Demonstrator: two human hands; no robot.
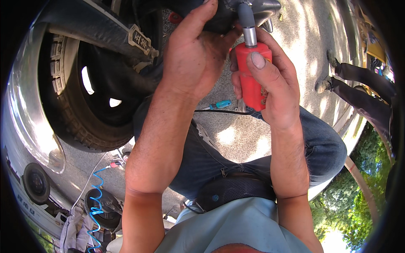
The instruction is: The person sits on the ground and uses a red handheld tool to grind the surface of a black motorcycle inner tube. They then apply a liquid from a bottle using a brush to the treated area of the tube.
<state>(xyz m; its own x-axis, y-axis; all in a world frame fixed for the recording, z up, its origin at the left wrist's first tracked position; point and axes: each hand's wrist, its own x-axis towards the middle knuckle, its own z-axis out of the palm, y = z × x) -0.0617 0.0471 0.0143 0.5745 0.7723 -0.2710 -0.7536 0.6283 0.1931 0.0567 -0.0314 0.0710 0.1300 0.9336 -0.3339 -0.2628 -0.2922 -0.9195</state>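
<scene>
My right hand [278, 80] is wrapped round the red body of a power wrench [253, 78], its thumb lying along the side. A silver collar and a dark grey socket [246, 16] point up from the tool. The socket's end lies against or very near a black, rounded vehicle part [265, 7] at the top edge. My left hand [196, 59] grips this black part, thumb up along it and fingers curling under; some fingertips are hidden. A black cord [225, 111] runs to the wrench's lower end.
A large tyre [80, 97] and a dark beam [97, 29] stand at the left. A screwdriver with a blue handle [221, 104] lies on the ground between my knees. A coiled blue hose [98, 189] hangs at lower left. Another person's legs [358, 84] are at the right.
</scene>
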